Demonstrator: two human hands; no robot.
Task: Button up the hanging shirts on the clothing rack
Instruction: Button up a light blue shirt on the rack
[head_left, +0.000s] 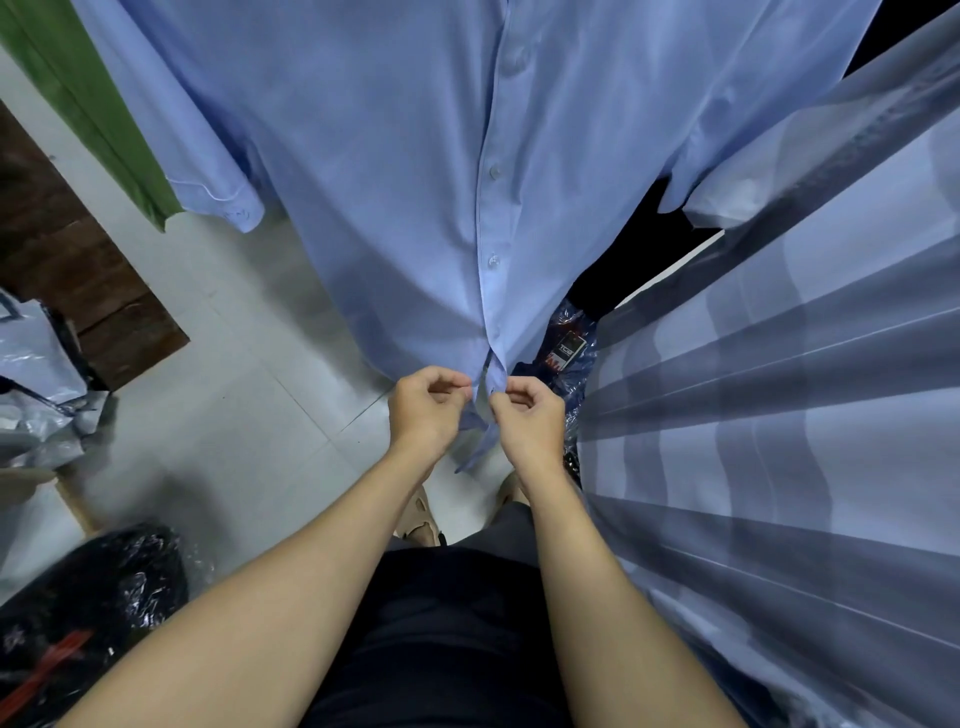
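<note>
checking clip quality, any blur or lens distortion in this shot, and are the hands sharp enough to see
Head view: strong wide-angle distortion, the blue shirt fanning outward towards the top; the striped shirt at right is smeared and streaky; the left hand and right hand are fairly sharp, both pinching the blue shirt's bottom edges; lighting is soft and even, with no glare on the fabric.

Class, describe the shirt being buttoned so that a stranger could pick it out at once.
Start at the centre, among the hanging clothes. The plain light blue shirt hangs there, both hands pinching its bottom edge. Its neighbours differ: a green garment on the left, a striped shirt on the right.
</note>
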